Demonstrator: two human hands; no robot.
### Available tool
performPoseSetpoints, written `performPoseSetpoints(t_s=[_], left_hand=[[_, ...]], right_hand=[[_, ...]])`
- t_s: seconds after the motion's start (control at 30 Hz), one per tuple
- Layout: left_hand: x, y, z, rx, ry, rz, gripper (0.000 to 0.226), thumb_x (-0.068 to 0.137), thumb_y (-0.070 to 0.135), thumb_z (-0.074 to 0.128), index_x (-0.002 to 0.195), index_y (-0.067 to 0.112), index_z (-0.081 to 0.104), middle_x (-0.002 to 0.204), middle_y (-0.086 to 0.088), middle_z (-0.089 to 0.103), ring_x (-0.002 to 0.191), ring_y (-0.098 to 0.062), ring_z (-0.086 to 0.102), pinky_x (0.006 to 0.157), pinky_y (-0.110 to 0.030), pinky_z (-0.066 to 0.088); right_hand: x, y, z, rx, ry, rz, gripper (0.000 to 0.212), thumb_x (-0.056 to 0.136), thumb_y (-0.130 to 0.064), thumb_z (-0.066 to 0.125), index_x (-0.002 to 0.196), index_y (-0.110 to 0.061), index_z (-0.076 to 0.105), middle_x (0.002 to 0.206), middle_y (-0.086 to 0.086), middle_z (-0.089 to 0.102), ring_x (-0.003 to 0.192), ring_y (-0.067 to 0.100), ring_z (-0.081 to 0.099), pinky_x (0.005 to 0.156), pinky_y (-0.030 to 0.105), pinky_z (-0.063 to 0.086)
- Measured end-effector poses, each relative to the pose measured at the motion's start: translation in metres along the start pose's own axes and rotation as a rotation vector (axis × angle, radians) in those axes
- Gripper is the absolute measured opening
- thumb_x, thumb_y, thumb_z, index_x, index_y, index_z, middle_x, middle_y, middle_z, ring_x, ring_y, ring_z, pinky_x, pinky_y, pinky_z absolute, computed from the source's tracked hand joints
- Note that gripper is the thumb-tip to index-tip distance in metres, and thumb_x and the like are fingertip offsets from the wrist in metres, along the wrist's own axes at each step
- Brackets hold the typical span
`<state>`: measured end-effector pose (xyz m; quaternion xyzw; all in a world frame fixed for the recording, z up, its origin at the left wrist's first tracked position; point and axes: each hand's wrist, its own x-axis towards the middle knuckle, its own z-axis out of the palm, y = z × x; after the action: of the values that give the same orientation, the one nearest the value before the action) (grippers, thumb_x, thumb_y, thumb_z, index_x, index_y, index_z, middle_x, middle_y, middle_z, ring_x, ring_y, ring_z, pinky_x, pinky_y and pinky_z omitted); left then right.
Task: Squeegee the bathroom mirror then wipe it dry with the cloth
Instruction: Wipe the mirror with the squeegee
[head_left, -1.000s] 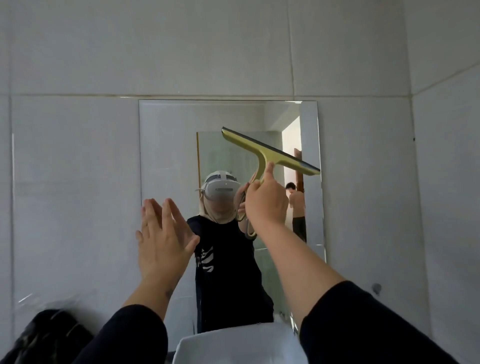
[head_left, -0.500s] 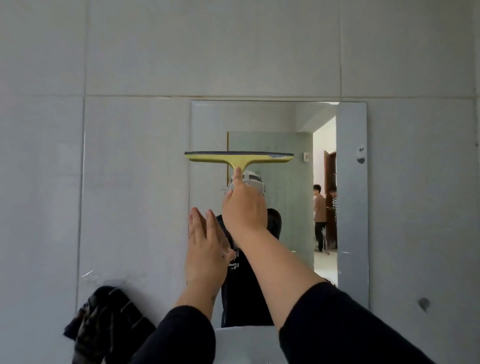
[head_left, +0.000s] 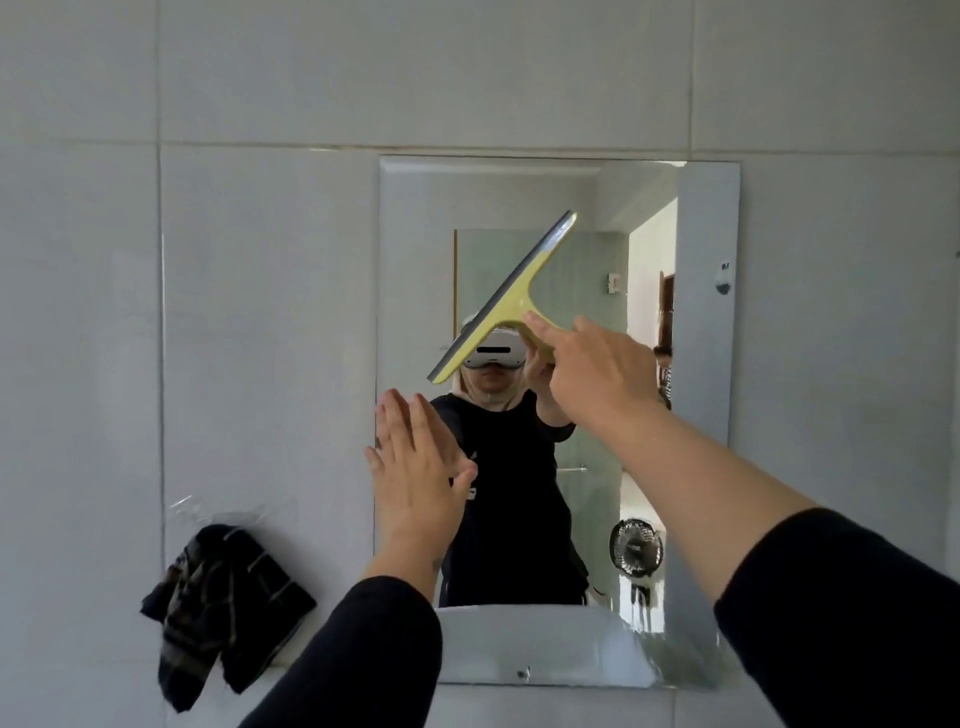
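While my right hand (head_left: 597, 374) is wrapped tight around the handle of the yellow plastic squeegee with its dark rubber blade (head_left: 511, 296), forefinger stretched out along the neck, I see the tool held up in front of the middle of the rectangular frameless wall mirror (head_left: 706, 364). Its blade is tilted steeply, the upper end high and to the right, the lower end down and to the left; whether the rubber edge actually touches the glass I cannot tell. My left hand (head_left: 415, 462) is flat and empty, fingers straight and close together, raised at the mirror's left edge below the squeegee, and I cannot tell if the palm presses on the surface. Both arms reach forward in black sleeves (head_left: 841, 613). Low on the left, well apart from the mirror, the dark striped cloth (head_left: 223, 608) hangs crumpled from a clear holder on the pale grey tiled wall (head_left: 260, 312), untouched. In the glass I see the reflection of a figure in a black shirt, a doorway on the right, and a small round fan near the bottom.
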<state>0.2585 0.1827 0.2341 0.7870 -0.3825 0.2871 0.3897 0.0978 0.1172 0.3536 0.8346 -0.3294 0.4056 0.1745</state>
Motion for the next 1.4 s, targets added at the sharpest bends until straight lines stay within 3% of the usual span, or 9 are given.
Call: performPoseSetpoints(t_s=[0.2,0.37,0.47,0.6,0.73,0.93,1.13,1.3,1.4], left_hand=[[-0.004,0.005,0.008,0.033,-0.015,0.014,0.098,0.085,0.055,0.055,0.15,0.016,-0.008,0.157,-0.01,-0.021,0.146,-0.027,-0.013,0.117,-0.05,0.007],[-0.006,0.004,0.014,0.008,-0.027,0.014,0.1,0.084,0.05,0.061,0.15,0.017,-0.008,0.156,-0.01,-0.021,0.146,-0.026,-0.012,0.117,-0.051,0.009],[-0.006,0.002,0.016,-0.017,-0.021,0.025,0.102,0.083,0.047,0.063,0.15,0.019,-0.009,0.156,-0.009,-0.023,0.146,-0.024,-0.013,0.117,-0.048,0.009],[-0.006,-0.001,0.02,-0.014,-0.005,0.042,0.103,0.082,0.047,0.065,0.151,0.018,-0.007,0.156,-0.01,-0.023,0.145,-0.024,-0.015,0.118,-0.046,0.014],[-0.006,-0.002,0.019,-0.047,-0.002,0.048,0.103,0.082,0.044,0.067,0.151,0.018,-0.006,0.156,-0.008,-0.023,0.145,-0.023,-0.015,0.117,-0.045,0.018],[-0.008,-0.002,0.018,-0.061,-0.01,0.045,0.103,0.082,0.042,0.067,0.15,0.02,-0.006,0.156,-0.005,-0.024,0.145,-0.023,-0.015,0.115,-0.049,0.023],[-0.008,-0.002,0.014,-0.072,-0.021,0.054,0.1,0.083,0.042,0.066,0.15,0.019,-0.005,0.156,-0.005,-0.023,0.145,-0.023,-0.014,0.115,-0.049,0.025],[-0.007,-0.011,0.011,-0.034,-0.024,0.072,0.098,0.084,0.042,0.065,0.151,0.017,-0.002,0.158,-0.008,-0.017,0.146,-0.023,-0.012,0.119,-0.046,0.012],[-0.009,-0.021,0.007,-0.016,-0.025,0.02,0.096,0.084,0.041,0.065,0.151,0.016,0.0,0.158,-0.01,-0.013,0.146,-0.025,-0.008,0.117,-0.049,0.013]], right_hand=[[-0.018,0.039,-0.001,0.006,-0.018,0.05,0.056,0.098,-0.023,0.031,0.145,-0.051,0.019,0.092,0.002,0.043,0.073,0.024,0.046,0.061,0.033,0.037],[-0.028,0.068,0.007,0.027,-0.015,0.128,0.062,0.097,-0.016,0.034,0.143,-0.054,0.019,0.089,0.001,0.043,0.079,0.026,0.05,0.073,0.039,0.043],[-0.039,0.085,0.016,0.071,0.0,0.199,0.063,0.098,-0.017,0.035,0.142,-0.058,0.017,0.101,0.003,0.051,0.089,0.029,0.054,0.067,0.034,0.042],[-0.058,0.093,0.03,0.174,0.021,0.302,0.053,0.101,-0.024,0.036,0.143,-0.052,0.021,0.114,0.011,0.055,0.072,0.023,0.049,0.063,0.035,0.046],[-0.072,0.085,0.047,0.277,0.038,0.385,0.053,0.1,-0.022,0.037,0.146,-0.047,0.024,0.099,0.008,0.054,0.074,0.021,0.045,0.063,0.032,0.038],[-0.087,0.058,0.069,0.462,0.039,0.563,0.052,0.102,-0.022,0.036,0.149,-0.039,0.021,0.115,0.007,0.06,0.077,0.015,0.042,0.048,0.019,0.026],[-0.1,0.015,0.082,0.723,0.07,0.731,0.053,0.102,-0.022,0.036,0.15,-0.036,0.019,0.129,0.005,0.058,0.109,0.024,0.058,0.07,0.028,0.039],[-0.101,-0.01,0.089,0.774,0.078,0.741,0.054,0.102,-0.021,0.036,0.151,-0.033,0.017,0.118,0.006,0.064,0.098,0.018,0.059,0.073,0.029,0.046],[-0.101,-0.024,0.089,0.784,0.079,0.723,0.054,0.101,-0.019,0.036,0.151,-0.032,0.018,0.111,0.004,0.064,0.095,0.017,0.059,0.07,0.027,0.043]])
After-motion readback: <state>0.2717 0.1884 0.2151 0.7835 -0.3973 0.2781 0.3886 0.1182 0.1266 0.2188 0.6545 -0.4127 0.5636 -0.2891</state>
